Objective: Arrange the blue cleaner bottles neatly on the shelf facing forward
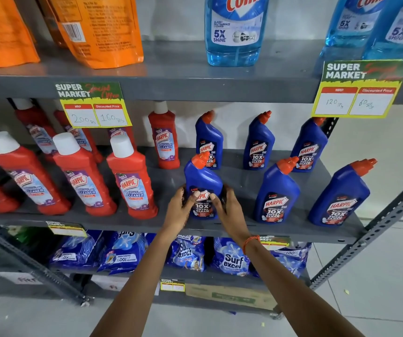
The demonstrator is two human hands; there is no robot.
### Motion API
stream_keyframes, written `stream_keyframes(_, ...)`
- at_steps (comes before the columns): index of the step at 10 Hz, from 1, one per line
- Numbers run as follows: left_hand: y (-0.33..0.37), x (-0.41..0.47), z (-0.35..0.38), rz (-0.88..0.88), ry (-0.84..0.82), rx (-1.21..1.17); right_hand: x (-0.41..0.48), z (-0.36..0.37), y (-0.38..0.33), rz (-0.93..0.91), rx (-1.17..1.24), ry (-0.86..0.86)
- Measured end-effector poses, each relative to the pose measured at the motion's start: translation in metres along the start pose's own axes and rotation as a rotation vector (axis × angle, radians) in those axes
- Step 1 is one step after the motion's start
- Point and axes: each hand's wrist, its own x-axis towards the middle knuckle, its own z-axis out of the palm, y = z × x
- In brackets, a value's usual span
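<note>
Several blue Harpic cleaner bottles with orange caps stand on the grey middle shelf (241,181), labels forward. Three are in a back row (209,139), (258,142), (308,144). In the front row, two stand free at the right (277,190), (341,193). The front left bottle (202,178) stands upright near the shelf's front edge. My left hand (181,210) grips its left side and my right hand (227,210) grips its right side, thumbs on the label.
Red Harpic bathroom cleaner bottles (129,176) fill the left half of the same shelf, close to the held bottle. Price tags (95,105) hang from the shelf above, which carries orange pouches and blue Colin bottles (234,30). Surf Excel bags (232,259) lie below.
</note>
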Motion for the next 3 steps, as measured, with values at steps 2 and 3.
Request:
stream_keyframes(2,0.014,-0.005,-0.002,-0.05,-0.041,0.08,-0.002,-0.008,-0.011,-0.005,-0.043,-0.063)
stream_keyframes(3,0.021,-0.014,-0.002,-0.081,-0.08,0.205,-0.006,-0.013,-0.015,-0.001,-0.103,-0.095)
